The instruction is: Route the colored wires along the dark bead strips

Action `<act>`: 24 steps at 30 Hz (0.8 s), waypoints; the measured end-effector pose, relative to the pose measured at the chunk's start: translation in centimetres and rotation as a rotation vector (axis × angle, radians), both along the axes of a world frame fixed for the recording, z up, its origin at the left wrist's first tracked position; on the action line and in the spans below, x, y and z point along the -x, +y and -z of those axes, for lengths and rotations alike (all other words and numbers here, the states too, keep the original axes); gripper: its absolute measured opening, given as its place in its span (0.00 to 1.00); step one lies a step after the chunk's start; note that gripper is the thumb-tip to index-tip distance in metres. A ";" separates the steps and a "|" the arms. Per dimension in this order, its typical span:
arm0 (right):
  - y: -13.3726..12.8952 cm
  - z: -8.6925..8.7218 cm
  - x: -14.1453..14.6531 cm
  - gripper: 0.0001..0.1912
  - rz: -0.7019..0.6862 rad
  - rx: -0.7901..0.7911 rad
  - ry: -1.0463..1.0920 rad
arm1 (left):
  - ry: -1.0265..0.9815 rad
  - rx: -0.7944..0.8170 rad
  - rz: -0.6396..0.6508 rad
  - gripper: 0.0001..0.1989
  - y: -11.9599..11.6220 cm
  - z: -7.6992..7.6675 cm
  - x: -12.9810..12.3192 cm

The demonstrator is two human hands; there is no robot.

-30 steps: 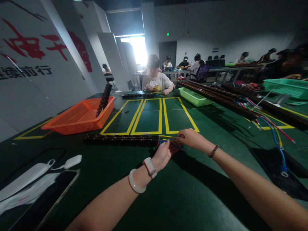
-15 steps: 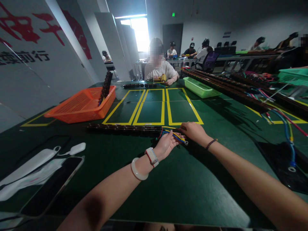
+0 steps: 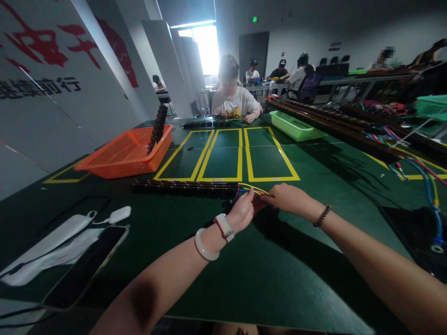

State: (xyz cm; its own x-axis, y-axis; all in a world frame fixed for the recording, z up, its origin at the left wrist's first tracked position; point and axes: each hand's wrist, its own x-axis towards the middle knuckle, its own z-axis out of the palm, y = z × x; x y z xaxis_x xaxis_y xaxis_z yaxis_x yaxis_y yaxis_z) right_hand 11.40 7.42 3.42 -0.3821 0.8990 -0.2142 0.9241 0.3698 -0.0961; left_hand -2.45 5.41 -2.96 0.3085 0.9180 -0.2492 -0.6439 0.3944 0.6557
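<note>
A long black strip-like part (image 3: 185,186) lies across the green table, its row of small metal points facing up. Yellow and blue wires (image 3: 255,189) come out of its right end. My left hand (image 3: 242,211) is closed round these wires from below, close to the strip's end. Farther along, my right hand (image 3: 291,200) pinches the same bundle near its free ends. Its fingers cover the tips of the wires.
An orange basket (image 3: 115,170) at the left holds another black strip (image 3: 159,123). A phone (image 3: 85,267) and a white power bank (image 3: 49,237) lie at the near left. Long dark strips (image 3: 324,125) rest over a green basket (image 3: 296,128). A person (image 3: 233,100) sits opposite.
My right hand has come down onto the wires and closed on them, covering their tips. My left fingers, earlier spread beneath the wires, have curled in. The view has shifted slightly.
</note>
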 end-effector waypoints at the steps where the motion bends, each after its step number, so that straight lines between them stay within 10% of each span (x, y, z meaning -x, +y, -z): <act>1: 0.1 0.1 0.0 0.25 -0.004 0.037 0.017 | 0.006 -0.010 -0.002 0.12 0.0 0.0 0.0; 10: 1.1 1.4 -0.3 0.23 0.074 -0.315 -0.097 | 0.204 -0.110 0.112 0.15 -0.5 -0.6 0.3; 17: 0.2 2.7 0.9 0.18 0.018 -0.266 -0.130 | 0.211 -0.068 0.069 0.13 -0.3 -0.6 0.1; 24: -0.1 0.2 0.1 0.28 0.107 -0.295 -0.096 | 0.201 -0.074 0.086 0.12 -0.4 -0.4 0.3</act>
